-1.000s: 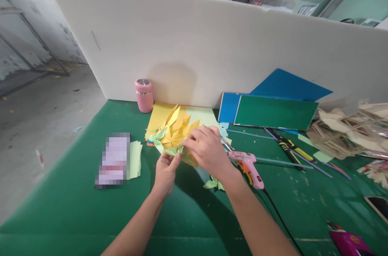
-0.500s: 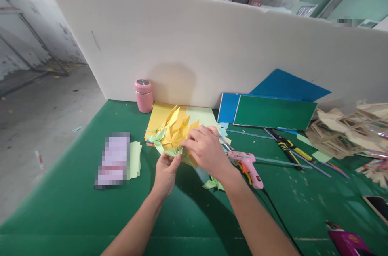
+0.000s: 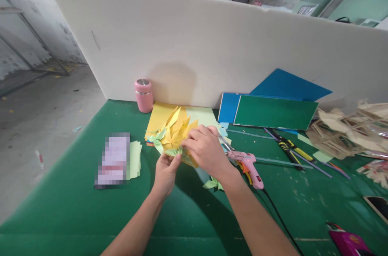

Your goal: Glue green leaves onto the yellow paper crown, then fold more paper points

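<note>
A folded yellow paper flower with pointed petals and pale green paper leaves is held up above the table. My left hand grips it from below, thumb and fingers pinching the lower green leaf. On its right side my right hand is closed, fingertips pressed at the green leaf and petals; these fingers partly cover the flower. Just right of that hand lies a pink glue gun with an orange trigger. Another green folded leaf piece rests under my right forearm.
Yellow paper sheets lie behind the flower, near a pink flask. A phone and green paper slips are on the left. Rightward are pliers, paper strips, a leaning green board and wooden frames. A white panel stands behind.
Almost nothing differs. Both hands keep their hold at the same place on the flower, whose petals have shifted very slightly.
</note>
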Tool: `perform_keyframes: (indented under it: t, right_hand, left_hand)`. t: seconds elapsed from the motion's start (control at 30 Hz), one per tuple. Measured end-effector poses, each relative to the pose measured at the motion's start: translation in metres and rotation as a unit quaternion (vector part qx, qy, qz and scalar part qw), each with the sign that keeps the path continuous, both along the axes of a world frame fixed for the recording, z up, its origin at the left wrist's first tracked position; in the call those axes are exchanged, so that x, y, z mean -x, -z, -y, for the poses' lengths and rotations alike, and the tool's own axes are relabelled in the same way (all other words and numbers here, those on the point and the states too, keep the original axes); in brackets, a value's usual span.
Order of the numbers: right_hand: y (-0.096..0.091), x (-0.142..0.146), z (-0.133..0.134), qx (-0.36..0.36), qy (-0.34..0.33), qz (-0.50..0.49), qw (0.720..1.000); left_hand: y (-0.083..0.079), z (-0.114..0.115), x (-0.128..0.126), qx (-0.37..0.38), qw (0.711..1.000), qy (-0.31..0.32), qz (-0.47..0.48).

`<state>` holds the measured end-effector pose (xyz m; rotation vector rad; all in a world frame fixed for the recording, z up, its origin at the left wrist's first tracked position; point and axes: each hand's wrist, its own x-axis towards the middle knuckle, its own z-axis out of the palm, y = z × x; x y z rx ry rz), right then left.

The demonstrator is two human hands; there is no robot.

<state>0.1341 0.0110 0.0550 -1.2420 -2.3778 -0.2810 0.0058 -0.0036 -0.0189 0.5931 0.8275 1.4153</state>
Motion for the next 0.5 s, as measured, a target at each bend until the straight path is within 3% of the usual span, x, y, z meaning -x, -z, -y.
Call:
perform_keyframes:
  t: [0.5]
  right_hand:
    - [0.0003,-0.0026,-0.0021,0.001,-0.022,0.02,1.0]
  left_hand:
    - [-0.0042,-0.0004,0.0001,0.013,1.0,0.003,0.015]
